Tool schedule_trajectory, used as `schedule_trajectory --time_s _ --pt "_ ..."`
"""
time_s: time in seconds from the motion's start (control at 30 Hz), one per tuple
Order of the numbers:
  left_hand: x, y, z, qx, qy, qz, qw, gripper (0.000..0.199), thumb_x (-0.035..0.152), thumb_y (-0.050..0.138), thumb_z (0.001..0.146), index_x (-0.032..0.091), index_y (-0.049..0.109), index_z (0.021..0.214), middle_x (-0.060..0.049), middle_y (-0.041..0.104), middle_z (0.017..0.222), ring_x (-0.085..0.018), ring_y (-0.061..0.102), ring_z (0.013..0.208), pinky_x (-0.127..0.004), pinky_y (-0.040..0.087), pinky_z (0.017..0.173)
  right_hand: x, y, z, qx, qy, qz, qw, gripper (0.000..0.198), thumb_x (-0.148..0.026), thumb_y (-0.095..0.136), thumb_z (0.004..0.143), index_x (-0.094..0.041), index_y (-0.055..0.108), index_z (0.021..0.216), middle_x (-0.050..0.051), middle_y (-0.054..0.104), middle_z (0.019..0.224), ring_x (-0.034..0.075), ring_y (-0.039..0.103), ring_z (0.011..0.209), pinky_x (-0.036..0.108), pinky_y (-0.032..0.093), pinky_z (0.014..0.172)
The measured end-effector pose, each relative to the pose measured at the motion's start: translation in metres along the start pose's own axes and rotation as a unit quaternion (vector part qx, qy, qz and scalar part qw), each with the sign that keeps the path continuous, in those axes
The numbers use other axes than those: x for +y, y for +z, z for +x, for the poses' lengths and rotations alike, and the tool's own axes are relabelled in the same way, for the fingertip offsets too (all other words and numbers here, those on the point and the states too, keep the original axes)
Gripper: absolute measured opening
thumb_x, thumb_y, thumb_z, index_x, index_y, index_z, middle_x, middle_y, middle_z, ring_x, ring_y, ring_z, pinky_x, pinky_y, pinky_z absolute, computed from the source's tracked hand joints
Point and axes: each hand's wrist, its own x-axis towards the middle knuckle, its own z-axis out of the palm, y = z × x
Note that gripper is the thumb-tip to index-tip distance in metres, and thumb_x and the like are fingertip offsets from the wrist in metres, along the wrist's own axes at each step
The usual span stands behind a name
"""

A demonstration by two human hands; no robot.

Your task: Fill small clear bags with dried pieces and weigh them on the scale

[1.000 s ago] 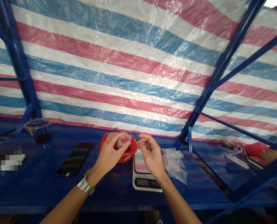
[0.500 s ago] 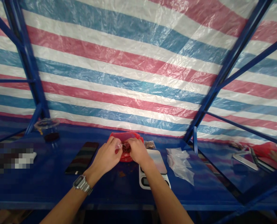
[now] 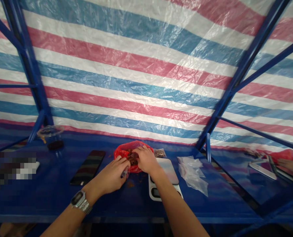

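Striped sheet (image 3: 126, 72): stretched beyond the left hand (image 3: 115, 176) and the right hand (image 3: 145, 158); banded red, white and blue
Surface (image 3: 126, 205): spread beneath both hands; blue and glossy
Left hand: curled round a small clear plastic piece (image 3: 125, 172), mostly hidden; set at the near left edge of the red bag (image 3: 120, 152)
Right hand: dipped fingers-first into the red bag, among brown pieces (image 3: 131, 159); cannot tell whether gripping any
Red bag: gaping open between and just beyond both hands; holding the brown pieces
Scale (image 3: 168, 170): standing nearer and to the right of the right hand; partly covered by the forearm
Phone (image 3: 88, 168): lying flat, left of the left hand
Clear bags (image 3: 190, 174): lying in an overlapping pile, right of the right hand
Plastic cup (image 3: 52, 138): standing well left of the left hand; dark inside
Watch (image 3: 78, 198): strapped on the wrist behind the left hand
Packet (image 3: 159, 153): lying just right of the right hand
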Motion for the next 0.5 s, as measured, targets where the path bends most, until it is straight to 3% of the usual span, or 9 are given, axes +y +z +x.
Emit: schedule_trajectory --time_s 0.17,0.3,0.5 --pt "-0.015 0.014 -0.003 0.043 -0.001 0.066 0.997 0.018 0.012 0.053 0.091 0.022 0.060 0.103 -0.009 0.066 0.117 -0.029 0.060 0.118 -0.049 0.046 0.108 -0.002 -0.006 -0.007 0.003 0.008 -0.026 1.000 0.036 -0.009 0.062 0.081 -0.020 0.072 0.114 0.011 0.072 0.117 0.029 0.055 0.120 0.042 0.040 0.105" --pt "-0.017 0.017 -0.003 0.084 0.001 0.107 0.991 0.016 0.018 0.050 0.096 0.021 0.058 0.109 -0.010 0.063 0.117 -0.031 0.058 0.115 -0.048 0.052 0.100 0.002 -0.011 -0.013 -0.004 -0.001 -0.029 1.000 0.032 -0.009 0.065 0.079 -0.020 0.071 0.108 0.008 0.074 0.112 0.027 0.057 0.117 0.039 0.040 0.102" --pt "-0.017 0.026 0.003 0.087 0.012 0.132 0.987 0.018 0.018 0.050 0.097 0.021 0.055 0.114 -0.010 0.063 0.117 -0.029 0.058 0.115 -0.046 0.051 0.099 0.002 -0.002 -0.018 -0.012 -0.023 -0.018 1.000 0.036 -0.004 0.061 0.081 -0.018 0.072 0.112 0.010 0.074 0.114 0.026 0.059 0.115 0.039 0.038 0.101"
